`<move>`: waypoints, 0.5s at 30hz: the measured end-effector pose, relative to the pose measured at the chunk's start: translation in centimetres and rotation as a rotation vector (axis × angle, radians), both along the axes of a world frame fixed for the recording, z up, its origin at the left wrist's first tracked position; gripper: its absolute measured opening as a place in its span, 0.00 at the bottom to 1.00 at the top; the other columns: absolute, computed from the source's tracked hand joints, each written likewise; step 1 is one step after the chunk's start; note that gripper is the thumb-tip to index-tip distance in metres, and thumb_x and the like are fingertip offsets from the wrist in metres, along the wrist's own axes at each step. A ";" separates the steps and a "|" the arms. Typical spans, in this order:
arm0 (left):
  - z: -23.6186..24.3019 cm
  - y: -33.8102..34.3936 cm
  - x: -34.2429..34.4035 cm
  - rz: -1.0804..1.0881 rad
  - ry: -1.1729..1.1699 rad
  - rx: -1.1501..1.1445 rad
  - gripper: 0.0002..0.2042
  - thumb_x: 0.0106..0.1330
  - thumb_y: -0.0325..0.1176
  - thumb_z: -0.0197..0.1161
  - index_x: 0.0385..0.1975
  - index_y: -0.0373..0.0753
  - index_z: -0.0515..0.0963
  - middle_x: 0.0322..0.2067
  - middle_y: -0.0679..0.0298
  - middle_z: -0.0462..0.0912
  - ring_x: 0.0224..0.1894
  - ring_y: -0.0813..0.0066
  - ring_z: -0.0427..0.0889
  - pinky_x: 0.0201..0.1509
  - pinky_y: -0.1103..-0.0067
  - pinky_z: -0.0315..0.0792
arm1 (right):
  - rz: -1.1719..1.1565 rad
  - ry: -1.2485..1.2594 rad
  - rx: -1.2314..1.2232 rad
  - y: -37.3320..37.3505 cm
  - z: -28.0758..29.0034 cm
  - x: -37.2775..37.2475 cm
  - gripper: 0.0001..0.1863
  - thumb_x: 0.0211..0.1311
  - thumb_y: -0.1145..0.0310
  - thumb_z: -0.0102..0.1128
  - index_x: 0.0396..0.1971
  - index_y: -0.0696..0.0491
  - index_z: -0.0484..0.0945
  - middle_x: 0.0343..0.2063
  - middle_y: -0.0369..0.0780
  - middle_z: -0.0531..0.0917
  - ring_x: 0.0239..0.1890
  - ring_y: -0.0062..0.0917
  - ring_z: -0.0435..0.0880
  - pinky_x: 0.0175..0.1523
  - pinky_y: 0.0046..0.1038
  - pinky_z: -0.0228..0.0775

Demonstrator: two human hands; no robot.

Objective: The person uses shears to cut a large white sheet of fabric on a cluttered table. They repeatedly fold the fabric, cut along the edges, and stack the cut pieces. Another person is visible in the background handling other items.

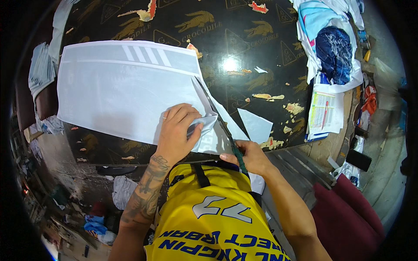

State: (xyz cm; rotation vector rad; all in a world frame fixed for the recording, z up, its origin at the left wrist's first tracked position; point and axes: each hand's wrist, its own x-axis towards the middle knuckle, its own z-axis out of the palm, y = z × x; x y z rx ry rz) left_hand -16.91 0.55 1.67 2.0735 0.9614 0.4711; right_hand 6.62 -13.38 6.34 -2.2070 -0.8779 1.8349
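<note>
A large pale white fabric panel with a grey band and slanted white stripes lies flat on the dark table. Its lower right part is folded up, and my left hand is closed on that fold, fingers curled over the cloth. My right hand grips a long pair of scissors by green-wrapped handles at the table's near edge. The blades are spread, tips pointing up and left, lying over the panel's right side. Beside them to the right lies a separate pale fabric offcut.
The black tabletop has gold prints and worn, peeling patches. At its right edge sit a bundle of clothing and papers with a red pen. A stack of folded cloth stands at the left. A phone lies farther right.
</note>
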 end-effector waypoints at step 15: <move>-0.5 1.8 -1.2 -0.115 -0.037 -0.147 0.13 0.66 0.31 0.68 0.49 0.36 0.84 0.53 0.61 0.83 0.64 0.58 0.76 0.68 0.60 0.64 | -0.136 0.011 0.057 3.3 -0.7 -3.9 0.33 0.53 0.38 0.85 0.25 0.58 0.85 0.17 0.36 0.79 0.22 0.21 0.73 0.31 0.29 0.68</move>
